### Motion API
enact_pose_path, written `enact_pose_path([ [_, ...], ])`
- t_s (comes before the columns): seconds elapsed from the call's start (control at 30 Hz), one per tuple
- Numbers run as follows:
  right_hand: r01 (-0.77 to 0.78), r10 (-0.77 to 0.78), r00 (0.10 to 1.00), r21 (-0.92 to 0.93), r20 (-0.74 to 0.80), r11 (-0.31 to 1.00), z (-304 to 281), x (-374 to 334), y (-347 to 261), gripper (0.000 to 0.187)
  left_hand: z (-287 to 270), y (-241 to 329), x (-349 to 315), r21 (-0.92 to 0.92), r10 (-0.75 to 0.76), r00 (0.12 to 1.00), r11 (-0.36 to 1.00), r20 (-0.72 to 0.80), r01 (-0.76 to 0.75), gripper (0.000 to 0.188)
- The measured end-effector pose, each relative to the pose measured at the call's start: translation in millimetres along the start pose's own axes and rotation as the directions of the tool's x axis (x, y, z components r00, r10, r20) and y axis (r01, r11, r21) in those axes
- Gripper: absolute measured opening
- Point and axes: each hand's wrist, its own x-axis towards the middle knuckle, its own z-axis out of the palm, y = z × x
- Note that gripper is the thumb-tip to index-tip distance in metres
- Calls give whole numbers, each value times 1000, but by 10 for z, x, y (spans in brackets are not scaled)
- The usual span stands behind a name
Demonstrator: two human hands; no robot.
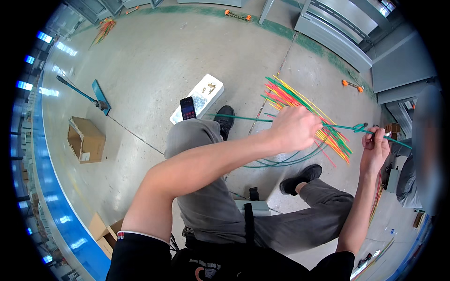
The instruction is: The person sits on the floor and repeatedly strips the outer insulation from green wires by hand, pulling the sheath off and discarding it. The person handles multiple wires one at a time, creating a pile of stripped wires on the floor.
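Note:
A long green wire point(347, 127) is stretched between my two hands and runs out past both of them. My left hand point(296, 127), closed in a fist, grips it over the middle of the floor. Farther right, my right hand point(375, 151) pinches the same wire near a small white piece point(387, 134) that I cannot make out clearly. Below and behind my left hand lies a loose bundle of red, yellow and green wires point(336, 141) on the floor. Loops of green wire point(286, 163) curve between my feet.
A white tray point(214, 97) with small metal parts and a phone point(188, 108) lies ahead of my left knee. To the left are a cardboard box point(93, 143) and a blue lever tool point(101, 100). Grey metal cabinets point(333, 40) line the far right. Another person point(408, 185) is at the right.

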Motion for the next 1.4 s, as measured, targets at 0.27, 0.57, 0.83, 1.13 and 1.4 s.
enact_pose_path([
  [0.27, -272, 251, 962, 361, 104, 892, -16, 54, -138, 30, -153, 121, 16, -125, 105, 994, 987, 3, -104, 11],
  [0.57, -241, 218, 964, 160, 149, 957, 251, -56, -96, 31, -139, 164, 1, -139, 97, 995, 985, -18, -99, 11],
  [0.83, -219, 219, 975, 300, 36, 928, -25, 108, -104, 24, -480, 0, 259, -259, -49, 957, 957, 285, 127, 20],
  [1.13, -124, 131, 990, 128, -49, 984, 129, 254, 24, 33, -320, -144, 489, -38, -86, 989, 995, 121, 91, 15],
  [1.4, -246, 229, 969, 402, 91, 882, 14, 316, 10, 35, -332, -161, 540, -218, -29, 997, 975, 75, 44, 17],
])
